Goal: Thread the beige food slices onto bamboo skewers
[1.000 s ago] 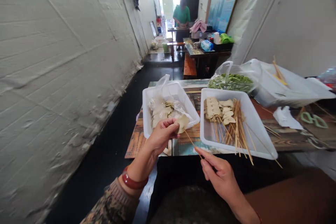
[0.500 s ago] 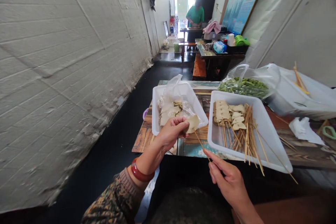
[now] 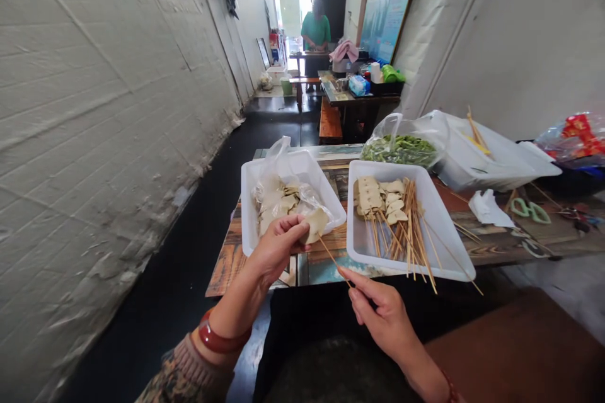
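Observation:
Between its thumb and fingers, my left hand [image 3: 278, 242] pinches a pale beige slice of food [image 3: 316, 225], perhaps tofu skin. My right hand [image 3: 378, 305] grips a thin wooden skewer [image 3: 333, 258], whose far end meets the lower edge of the slice. How deep the tip goes in I cannot tell. Behind my left hand is a white tray [image 3: 246, 201] with a clear plastic bag and more beige slices [image 3: 271, 204]. A second white tray [image 3: 437, 227], to the right, holds skewered slices [image 3: 368, 195] and several bare skewers [image 3: 416, 233].
Behind the right tray sits a clear bag of green vegetables [image 3: 401, 150] beside a white tub [image 3: 501, 170]. White tissue [image 3: 489, 209] and green-handled scissors [image 3: 530, 210] lie on the right of the table. Farther back, a person in green [image 3: 316, 28] stands at another table.
My view has swung to the right, so the scene sits farther left and the scissors and a red-patterned bag come into view. Both hands keep their hold on the slice and skewer.

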`<state>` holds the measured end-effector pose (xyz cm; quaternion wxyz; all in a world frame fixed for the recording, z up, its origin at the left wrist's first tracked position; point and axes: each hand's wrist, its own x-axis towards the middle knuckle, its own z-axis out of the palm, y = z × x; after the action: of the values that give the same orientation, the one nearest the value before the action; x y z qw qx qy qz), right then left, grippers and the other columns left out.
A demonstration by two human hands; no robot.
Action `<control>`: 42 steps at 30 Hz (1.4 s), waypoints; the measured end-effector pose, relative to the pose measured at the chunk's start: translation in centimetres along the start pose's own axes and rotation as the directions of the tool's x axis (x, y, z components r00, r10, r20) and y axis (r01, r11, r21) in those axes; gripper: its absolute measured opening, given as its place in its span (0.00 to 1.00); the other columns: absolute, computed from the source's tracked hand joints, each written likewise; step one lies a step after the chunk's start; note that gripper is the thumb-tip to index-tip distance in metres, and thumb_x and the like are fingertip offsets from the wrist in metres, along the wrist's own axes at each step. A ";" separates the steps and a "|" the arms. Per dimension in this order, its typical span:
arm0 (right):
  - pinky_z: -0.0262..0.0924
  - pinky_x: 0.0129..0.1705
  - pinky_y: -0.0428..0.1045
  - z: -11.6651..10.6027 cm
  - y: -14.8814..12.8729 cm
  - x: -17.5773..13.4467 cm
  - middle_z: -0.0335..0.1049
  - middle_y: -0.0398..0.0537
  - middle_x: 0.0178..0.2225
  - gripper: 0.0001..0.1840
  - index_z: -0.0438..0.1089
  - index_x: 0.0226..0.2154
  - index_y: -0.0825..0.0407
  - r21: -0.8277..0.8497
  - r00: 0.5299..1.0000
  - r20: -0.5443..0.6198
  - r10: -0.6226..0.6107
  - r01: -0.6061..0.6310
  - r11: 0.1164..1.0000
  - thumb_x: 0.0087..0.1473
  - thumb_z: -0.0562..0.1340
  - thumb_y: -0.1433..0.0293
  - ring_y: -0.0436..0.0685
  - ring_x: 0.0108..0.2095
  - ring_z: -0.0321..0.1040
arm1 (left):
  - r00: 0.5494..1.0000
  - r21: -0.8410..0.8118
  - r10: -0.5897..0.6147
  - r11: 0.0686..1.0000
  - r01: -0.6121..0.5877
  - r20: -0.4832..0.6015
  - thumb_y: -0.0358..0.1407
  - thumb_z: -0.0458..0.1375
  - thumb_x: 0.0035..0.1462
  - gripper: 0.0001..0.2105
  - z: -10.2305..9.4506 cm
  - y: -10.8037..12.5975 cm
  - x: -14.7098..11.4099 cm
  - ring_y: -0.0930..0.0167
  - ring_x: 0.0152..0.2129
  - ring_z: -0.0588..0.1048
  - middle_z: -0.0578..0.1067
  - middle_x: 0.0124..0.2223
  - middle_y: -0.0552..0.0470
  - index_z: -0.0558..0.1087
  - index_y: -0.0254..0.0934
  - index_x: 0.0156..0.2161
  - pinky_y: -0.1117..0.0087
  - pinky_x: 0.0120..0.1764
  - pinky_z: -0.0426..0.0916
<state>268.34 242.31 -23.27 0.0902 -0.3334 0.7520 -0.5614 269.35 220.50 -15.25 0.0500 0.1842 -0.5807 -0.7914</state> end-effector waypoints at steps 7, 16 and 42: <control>0.61 0.25 0.44 -0.1 -0.4 0.1 0.62 0.36 0.15 0.22 0.71 0.55 0.55 0.002 1.000 0.000 0.010 -0.010 1.000 0.63 0.53 0.68 0.48 0.16 0.61 | 1.000 0.006 -0.009 1.000 0.009 0.001 0.42 0.70 0.38 0.15 0.1 0.0 0.1 0.79 0.18 0.64 0.67 0.22 0.59 0.71 0.34 0.23 0.78 0.24 0.67; 0.61 0.25 0.44 0.1 -0.2 -0.3 0.63 0.37 0.16 0.22 0.70 0.56 0.55 -0.011 1.000 0.004 0.017 -0.017 1.000 0.63 0.54 0.67 0.48 0.17 0.62 | 0.999 0.017 0.021 1.000 -0.022 0.032 0.44 0.68 0.42 0.16 -0.5 -0.5 0.1 0.80 0.18 0.59 0.62 0.21 0.60 0.69 0.34 0.23 0.78 0.26 0.68; 0.60 0.25 0.44 0.7 -0.3 -0.1 0.61 0.36 0.15 0.22 0.71 0.55 0.55 0.006 1.000 0.007 0.017 -0.017 1.000 0.62 0.53 0.68 0.48 0.16 0.60 | 0.999 -0.020 0.020 1.000 -0.019 0.028 0.42 0.72 0.39 0.16 -1.1 -0.5 -0.2 0.81 0.18 0.63 0.66 0.21 0.60 0.70 0.34 0.23 0.80 0.24 0.66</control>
<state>268.93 241.79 -23.25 0.0985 -0.3287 0.7526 -0.5619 269.99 219.79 -15.95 0.0513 0.1666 -0.5752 -0.7992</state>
